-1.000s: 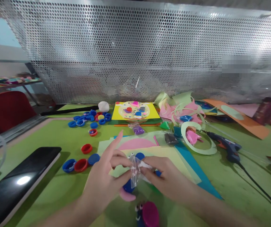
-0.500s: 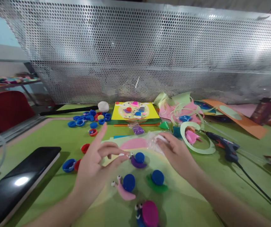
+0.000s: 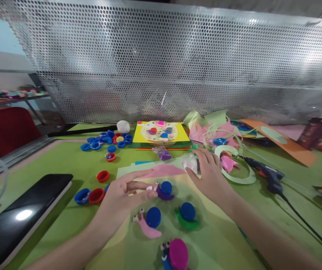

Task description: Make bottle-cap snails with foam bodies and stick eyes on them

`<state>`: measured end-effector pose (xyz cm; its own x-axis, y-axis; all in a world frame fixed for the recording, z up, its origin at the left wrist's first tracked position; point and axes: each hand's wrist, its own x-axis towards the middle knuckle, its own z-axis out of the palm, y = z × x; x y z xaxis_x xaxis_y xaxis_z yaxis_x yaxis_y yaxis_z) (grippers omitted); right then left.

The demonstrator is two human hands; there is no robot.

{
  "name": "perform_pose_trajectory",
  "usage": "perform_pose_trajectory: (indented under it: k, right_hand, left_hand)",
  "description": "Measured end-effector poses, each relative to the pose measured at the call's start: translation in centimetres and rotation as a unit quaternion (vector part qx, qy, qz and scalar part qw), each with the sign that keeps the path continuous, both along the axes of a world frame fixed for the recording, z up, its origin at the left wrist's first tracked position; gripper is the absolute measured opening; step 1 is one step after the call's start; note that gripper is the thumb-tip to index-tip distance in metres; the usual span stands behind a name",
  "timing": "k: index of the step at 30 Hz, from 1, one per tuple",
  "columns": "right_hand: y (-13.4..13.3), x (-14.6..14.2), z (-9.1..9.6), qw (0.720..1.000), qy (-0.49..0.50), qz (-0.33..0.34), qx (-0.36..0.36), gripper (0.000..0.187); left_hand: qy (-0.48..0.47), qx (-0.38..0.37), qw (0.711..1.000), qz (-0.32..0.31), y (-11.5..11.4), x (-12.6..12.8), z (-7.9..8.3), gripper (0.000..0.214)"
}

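Observation:
My left hand point(image 3: 127, 193) pinches a small bit of white clay point(image 3: 150, 188) between thumb and finger, close by the head of a purple clay snail point(image 3: 164, 192) with a blue cap shell. My right hand point(image 3: 210, 172) is open, its fingers spread beside a plastic packet of white clay point(image 3: 190, 163). Below sit a pink snail point(image 3: 148, 227) and a green snail point(image 3: 187, 221), both with blue cap shells. Nearest me is a blue snail point(image 3: 166, 258) with a magenta cap and white eyes.
Bottle caps point(image 3: 106, 138) lie at the back left, red caps point(image 3: 96, 195) nearer. A phone point(image 3: 26, 213) rests at left. A glue gun point(image 3: 268, 173) with its cord and a paper ring point(image 3: 249, 176) are at right. A yellow card point(image 3: 141, 137) stands before the perforated metal panel point(image 3: 161, 56).
My right hand has let go of the white clay packet and spread its fingers. My left hand's raised forefinger has come down, and the hand has shifted slightly right with the white bit.

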<state>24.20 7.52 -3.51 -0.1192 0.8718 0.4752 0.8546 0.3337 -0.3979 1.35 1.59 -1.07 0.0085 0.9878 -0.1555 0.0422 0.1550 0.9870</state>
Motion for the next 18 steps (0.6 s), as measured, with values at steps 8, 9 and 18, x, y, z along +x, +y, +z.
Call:
perform_pose_trajectory:
  k: [8,9,18]
  right_hand:
    - [-1.8,-1.2,0.1,0.995,-0.086,0.043,0.033,0.041]
    - [-1.9,-1.3,0.1,0.995,-0.088,0.044,0.029,0.040]
    - [-3.4,-1.8,1.5,0.987,-0.058,0.147,0.042,0.035]
  left_hand:
    - [-0.023,0.027,0.999,-0.019,0.3,0.4,0.1,0.010]
    - [-0.027,0.030,0.999,-0.025,0.2,0.4,0.2,0.009]
    - [0.004,0.027,0.999,-0.027,-0.4,0.2,0.1,0.054]
